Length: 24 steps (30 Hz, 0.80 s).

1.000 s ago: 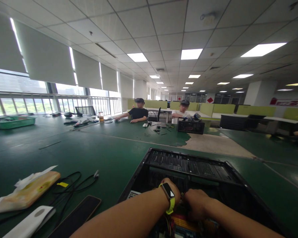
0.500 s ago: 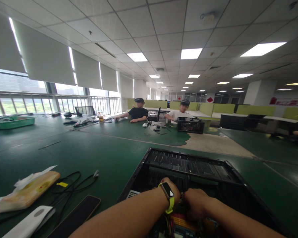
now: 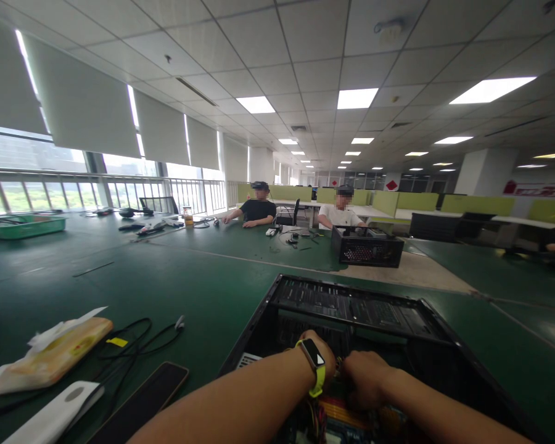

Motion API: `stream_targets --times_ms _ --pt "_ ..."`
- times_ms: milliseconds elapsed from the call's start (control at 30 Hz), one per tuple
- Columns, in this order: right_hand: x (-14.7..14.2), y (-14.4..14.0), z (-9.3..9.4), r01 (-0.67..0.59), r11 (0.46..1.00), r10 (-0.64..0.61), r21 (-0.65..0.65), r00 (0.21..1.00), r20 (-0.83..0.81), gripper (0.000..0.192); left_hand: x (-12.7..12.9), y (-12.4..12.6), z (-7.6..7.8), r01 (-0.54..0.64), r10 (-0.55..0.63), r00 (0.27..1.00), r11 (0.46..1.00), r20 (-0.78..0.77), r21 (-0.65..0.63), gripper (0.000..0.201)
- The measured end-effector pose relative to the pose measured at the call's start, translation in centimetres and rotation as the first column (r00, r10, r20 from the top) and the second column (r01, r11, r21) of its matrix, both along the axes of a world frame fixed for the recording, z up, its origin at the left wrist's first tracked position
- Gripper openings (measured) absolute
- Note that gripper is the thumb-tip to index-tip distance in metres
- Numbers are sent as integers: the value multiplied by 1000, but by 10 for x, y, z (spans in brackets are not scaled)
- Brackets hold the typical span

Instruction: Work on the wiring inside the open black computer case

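Working inside open computer case (image 3: 351, 308), walls close around; left hand (image 3: 324, 357) and right hand (image 3: 363, 377) curled together on wiring (image 3: 321, 416), exact hold unclear.

Open office: blinds (image 3: 83, 111) over windows at ten o'clock, ceiling panel lights (image 3: 357, 98) (all lit), green desk (image 3: 176, 271).
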State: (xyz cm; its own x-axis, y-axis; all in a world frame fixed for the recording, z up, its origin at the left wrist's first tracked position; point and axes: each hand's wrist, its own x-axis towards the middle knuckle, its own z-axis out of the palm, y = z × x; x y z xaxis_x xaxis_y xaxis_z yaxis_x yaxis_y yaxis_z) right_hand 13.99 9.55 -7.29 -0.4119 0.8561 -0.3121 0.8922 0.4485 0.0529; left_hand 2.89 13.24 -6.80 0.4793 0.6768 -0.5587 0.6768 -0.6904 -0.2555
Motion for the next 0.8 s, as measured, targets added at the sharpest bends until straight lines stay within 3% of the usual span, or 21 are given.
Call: stream_targets --times_ms 133,233,467,800 --pt "-1 -1 1 -1 1000 1 5 1000 13 33 0 2 -3 -3 3 1000 1000 5 -4 66" --pt "-2 0 0 -6 1000 5 15 1000 16 34 -1 3 -6 -3 2 999 1000 54 6 57" --pt "-2 1 -1 -15 1000 15 26 1000 23 33 0 1 -6 8 -8 1000 1000 -3 26 44" --pt "-1 1 -2 -14 999 13 29 1000 26 35 0 -1 -2 25 -25 1000 1000 -12 15 57"
